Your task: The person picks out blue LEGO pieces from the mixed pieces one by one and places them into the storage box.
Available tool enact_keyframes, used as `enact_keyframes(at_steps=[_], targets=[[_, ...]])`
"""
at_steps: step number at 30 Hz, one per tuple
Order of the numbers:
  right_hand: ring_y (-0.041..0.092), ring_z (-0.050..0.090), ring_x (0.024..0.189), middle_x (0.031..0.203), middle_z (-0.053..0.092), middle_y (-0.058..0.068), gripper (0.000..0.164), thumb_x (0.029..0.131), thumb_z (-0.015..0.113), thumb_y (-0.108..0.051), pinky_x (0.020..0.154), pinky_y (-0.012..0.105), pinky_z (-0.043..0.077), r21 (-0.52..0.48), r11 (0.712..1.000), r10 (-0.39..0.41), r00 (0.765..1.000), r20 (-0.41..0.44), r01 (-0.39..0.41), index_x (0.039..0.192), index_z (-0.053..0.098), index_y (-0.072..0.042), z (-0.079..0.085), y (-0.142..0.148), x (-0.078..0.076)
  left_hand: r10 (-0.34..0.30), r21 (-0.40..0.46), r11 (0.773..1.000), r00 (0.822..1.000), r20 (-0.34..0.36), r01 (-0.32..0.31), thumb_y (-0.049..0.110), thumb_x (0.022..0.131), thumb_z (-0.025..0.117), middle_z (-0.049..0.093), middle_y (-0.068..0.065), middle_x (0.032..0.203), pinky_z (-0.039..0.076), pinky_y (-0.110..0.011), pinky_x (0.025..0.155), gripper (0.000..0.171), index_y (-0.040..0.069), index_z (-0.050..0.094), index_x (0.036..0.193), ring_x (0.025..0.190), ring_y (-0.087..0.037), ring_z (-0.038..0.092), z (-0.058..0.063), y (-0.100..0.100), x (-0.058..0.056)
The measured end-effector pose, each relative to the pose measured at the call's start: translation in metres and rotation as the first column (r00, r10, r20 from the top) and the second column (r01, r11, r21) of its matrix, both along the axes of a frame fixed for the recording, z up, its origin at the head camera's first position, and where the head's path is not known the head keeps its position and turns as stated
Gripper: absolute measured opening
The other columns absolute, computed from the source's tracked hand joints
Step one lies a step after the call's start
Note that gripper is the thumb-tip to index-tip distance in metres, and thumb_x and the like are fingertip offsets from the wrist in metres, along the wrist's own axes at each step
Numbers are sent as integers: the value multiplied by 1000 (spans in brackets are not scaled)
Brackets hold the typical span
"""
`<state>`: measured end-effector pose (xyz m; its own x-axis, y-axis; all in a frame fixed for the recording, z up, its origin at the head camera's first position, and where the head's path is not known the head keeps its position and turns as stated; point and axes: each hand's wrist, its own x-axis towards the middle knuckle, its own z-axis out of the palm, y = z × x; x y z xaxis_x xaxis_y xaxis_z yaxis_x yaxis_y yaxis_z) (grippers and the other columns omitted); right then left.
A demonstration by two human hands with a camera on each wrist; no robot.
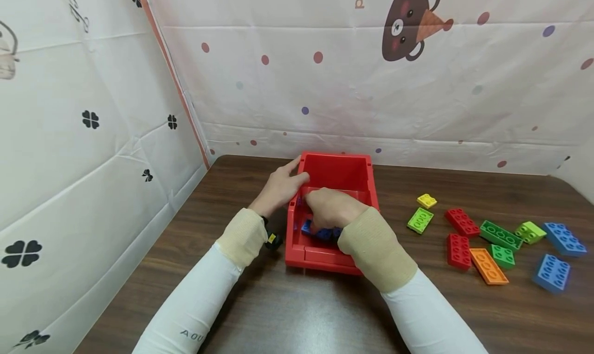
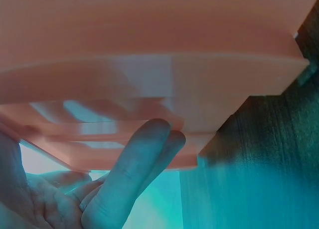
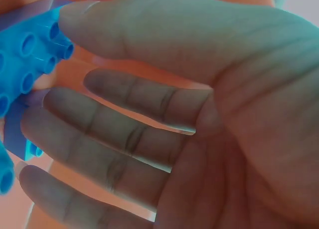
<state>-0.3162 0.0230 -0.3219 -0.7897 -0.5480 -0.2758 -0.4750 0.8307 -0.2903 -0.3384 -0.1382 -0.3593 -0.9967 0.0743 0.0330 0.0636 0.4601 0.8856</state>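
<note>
A red plastic bin (image 1: 336, 171) stands on the table with several blue toy building bricks (image 1: 320, 232) inside. At its left side, my left hand (image 1: 280, 186) grips the wall, the thumb over the rim and the fingers along the outside. The left wrist view shows those fingers (image 2: 134, 169) against the outer wall. My right hand (image 1: 331, 208) is down inside the bin. In the right wrist view its thumb touches the end of a blue studded brick (image 3: 30, 49), while the other fingers (image 3: 89, 154) lie spread and slightly bent near the bricks.
On the right of the table lie loose bricks: a yellow one (image 1: 426, 200), a lime one (image 1: 420, 220), red ones (image 1: 459, 251), green ones (image 1: 500, 235), an orange one (image 1: 488, 266) and blue ones (image 1: 552, 273). A printed white sheet (image 1: 278, 86) hangs behind the table.
</note>
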Motion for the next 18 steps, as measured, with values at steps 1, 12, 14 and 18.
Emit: enact_keyframes(at_steps=[1, 12, 14, 18], targets=[[20, 67, 86, 95, 70, -1, 50, 80, 93, -18, 90, 43, 62, -5, 1000, -1, 1000, 1, 1, 124, 69, -12, 2, 1, 1, -2, 1, 1000, 1000, -1, 2, 29, 102, 55, 65, -17, 92, 64, -36, 65, 71, 26, 32, 169, 56, -20, 61, 0, 0, 0], [19, 68, 89, 104, 71, 1, 60, 78, 94, -18, 84, 43, 64, -40, 999, -10, 999, -47, 8, 132, 69, -12, 19, 12, 8, 15, -18, 1000, 1000, 3, -14, 31, 103, 56, 64, -15, 90, 64, -35, 64, 70, 26, 32, 169, 62, -28, 66, 1, 0, 0], [20, 68, 91, 105, 72, 2, 59, 78, 95, -18, 84, 42, 64, -49, 999, -7, 998, -65, 4, 131, 69, -11, 23, 15, 9, 16, -16, 1000, 1000, 8, -16, 31, 103, 56, 65, -15, 96, 64, -36, 65, 70, 26, 32, 169, 69, -34, 70, 1, 0, 0], [21, 67, 96, 105, 70, 4, 58, 79, 94, -18, 86, 41, 64, -63, 998, -6, 995, -95, 0, 131, 69, -9, 30, 19, 12, 15, -10, 1000, 1000, 19, -15, 32, 104, 57, 67, -16, 103, 65, -36, 66, 71, 26, 30, 170, 79, -39, 73, 2, 1, 1]])
